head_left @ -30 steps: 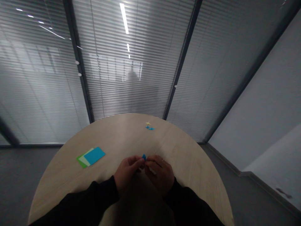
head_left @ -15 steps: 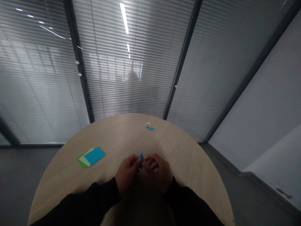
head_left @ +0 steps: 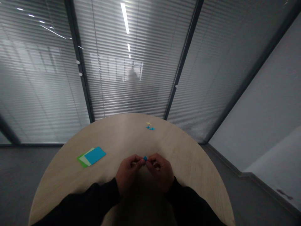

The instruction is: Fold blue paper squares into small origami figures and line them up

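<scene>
A small folded piece of blue paper (head_left: 145, 158) sits between my two hands, above the near middle of the table. My left hand (head_left: 128, 171) pinches it from the left with thumb and forefinger. From the right, my right hand (head_left: 161, 171) grips it the same way, its other fingers curled. The fingertips cover much of the paper, so its exact shape is hidden.
On the round wooden table (head_left: 188, 169), blue paper sheets (head_left: 95, 155) overlap light green and green ones at the left. Small folded paper figures, a yellow one (head_left: 148, 123) and blue ones (head_left: 152, 128), stand at the far side. Blinds-covered glass panels (head_left: 131, 97) rise behind.
My right fingers have closed onto the blue paper, having been slightly apart from it. The paper has turned from upright to a lower, more compact view and shifted slightly right.
</scene>
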The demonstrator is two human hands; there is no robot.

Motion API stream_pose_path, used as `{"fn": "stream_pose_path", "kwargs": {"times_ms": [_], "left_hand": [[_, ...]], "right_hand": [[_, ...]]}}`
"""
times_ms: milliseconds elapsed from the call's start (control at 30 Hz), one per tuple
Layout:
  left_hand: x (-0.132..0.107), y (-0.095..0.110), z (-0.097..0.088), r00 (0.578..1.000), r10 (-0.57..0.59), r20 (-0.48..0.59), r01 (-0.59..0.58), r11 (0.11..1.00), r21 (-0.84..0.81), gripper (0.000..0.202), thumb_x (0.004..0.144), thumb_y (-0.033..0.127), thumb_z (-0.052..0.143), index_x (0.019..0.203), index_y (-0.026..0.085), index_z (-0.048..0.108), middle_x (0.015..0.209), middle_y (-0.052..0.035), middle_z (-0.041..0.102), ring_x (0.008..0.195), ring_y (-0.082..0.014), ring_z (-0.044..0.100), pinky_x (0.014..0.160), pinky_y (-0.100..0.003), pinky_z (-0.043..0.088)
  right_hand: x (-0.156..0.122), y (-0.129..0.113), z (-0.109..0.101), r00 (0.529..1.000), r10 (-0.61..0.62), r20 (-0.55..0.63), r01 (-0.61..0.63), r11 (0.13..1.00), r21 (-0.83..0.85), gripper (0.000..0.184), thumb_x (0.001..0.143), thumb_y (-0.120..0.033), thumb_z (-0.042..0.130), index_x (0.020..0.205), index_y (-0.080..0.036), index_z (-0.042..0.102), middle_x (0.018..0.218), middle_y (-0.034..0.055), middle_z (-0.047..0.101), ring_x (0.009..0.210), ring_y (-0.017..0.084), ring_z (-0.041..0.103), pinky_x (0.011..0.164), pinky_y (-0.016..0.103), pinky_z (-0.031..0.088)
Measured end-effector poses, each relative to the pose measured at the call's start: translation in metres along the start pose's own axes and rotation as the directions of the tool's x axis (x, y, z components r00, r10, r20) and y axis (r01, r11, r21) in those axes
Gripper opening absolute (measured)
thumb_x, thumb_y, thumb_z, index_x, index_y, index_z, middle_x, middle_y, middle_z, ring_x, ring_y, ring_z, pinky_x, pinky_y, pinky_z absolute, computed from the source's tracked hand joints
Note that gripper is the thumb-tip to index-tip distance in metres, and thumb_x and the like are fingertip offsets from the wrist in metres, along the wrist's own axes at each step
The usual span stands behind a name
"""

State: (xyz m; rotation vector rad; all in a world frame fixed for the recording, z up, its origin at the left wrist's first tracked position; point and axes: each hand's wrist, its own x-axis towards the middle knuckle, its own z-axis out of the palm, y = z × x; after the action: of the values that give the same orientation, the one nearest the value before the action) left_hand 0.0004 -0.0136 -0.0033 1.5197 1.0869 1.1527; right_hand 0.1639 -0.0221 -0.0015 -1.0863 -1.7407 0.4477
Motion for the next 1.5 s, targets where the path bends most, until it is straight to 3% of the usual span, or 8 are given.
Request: {"fn": "stream_pose_path", "kwargs": {"times_ms": [133,400,600,1100,1267,1500], "left_hand": [[-0.0007,0.0029,-0.0001,0.996,0.046,-0.075,-0.044,0.999,0.02,0.021,0.078,0.036,0.068,0.09,0.019,0.069,0.08,-0.0033,0.07,0.07,-0.0187,0.061,0.066,-0.029,0.046],[-0.0022,0.0038,0.0008,0.998,0.039,-0.055,-0.044,0.994,-0.101,0.018,0.079,0.035,0.069,0.086,0.019,0.067,0.085,-0.0049,0.073,0.079,-0.0208,0.066,0.074,-0.032,0.05],[-0.0012,0.0021,0.0032,0.999,-0.029,-0.026,0.022,0.974,-0.226,0.026,0.076,0.039,0.07,0.09,0.017,0.066,0.085,-0.0063,0.073,0.081,-0.0213,0.066,0.075,-0.033,0.05],[-0.0014,-0.0002,0.0031,1.0,-0.005,-0.017,0.002,0.983,-0.184,0.023,0.078,0.04,0.069,0.079,0.018,0.065,0.077,-0.0034,0.07,0.074,-0.0193,0.063,0.07,-0.03,0.049],[-0.0027,0.0007,0.0027,1.0,0.0,-0.005,-0.001,0.985,-0.175,0.023,0.078,0.04,0.068,0.079,0.017,0.063,0.075,-0.0027,0.069,0.071,-0.0179,0.062,0.067,-0.029,0.047],[-0.0036,-0.0004,0.003,0.997,0.067,-0.042,-0.072,0.987,-0.146,0.015,0.08,0.031,0.066,0.086,0.018,0.061,0.082,-0.0041,0.069,0.077,-0.0189,0.064,0.071,-0.031,0.049]], "right_hand": [[-0.0004,-0.0001,-0.0008,0.998,-0.06,-0.022,0.06,0.998,-0.013,0.011,0.084,-0.025,0.057,0.077,-0.019,0.063,0.07,0.001,0.064,0.06,0.013,0.06,0.053,0.022,0.048],[-0.0037,0.0018,0.0032,0.995,0.031,-0.09,-0.024,0.997,0.076,0.013,0.084,-0.028,0.06,0.094,-0.02,0.064,0.076,0.0032,0.069,0.059,0.014,0.065,0.05,0.022,0.053],[-0.0026,-0.0041,0.0003,0.989,-0.107,-0.098,0.111,0.993,0.038,0.008,0.087,-0.025,0.058,0.089,-0.021,0.064,0.081,0.0034,0.067,0.063,0.013,0.064,0.053,0.022,0.054],[-0.0011,-0.0022,0.0012,0.965,-0.254,-0.065,0.255,0.967,0.02,0.005,0.087,-0.02,0.057,0.086,-0.021,0.061,0.085,0.0034,0.062,0.065,0.012,0.06,0.05,0.02,0.051],[-0.0017,-0.0059,0.0026,0.976,-0.207,-0.066,0.209,0.978,0.028,0.005,0.084,-0.018,0.056,0.085,-0.02,0.06,0.08,0.0024,0.062,0.06,0.011,0.059,0.048,0.019,0.049],[-0.0021,-0.0015,0.0024,0.999,-0.025,-0.022,0.027,0.997,0.066,0.013,0.082,-0.021,0.057,0.091,-0.02,0.065,0.084,0.0036,0.068,0.061,0.013,0.062,0.051,0.022,0.05]]}}
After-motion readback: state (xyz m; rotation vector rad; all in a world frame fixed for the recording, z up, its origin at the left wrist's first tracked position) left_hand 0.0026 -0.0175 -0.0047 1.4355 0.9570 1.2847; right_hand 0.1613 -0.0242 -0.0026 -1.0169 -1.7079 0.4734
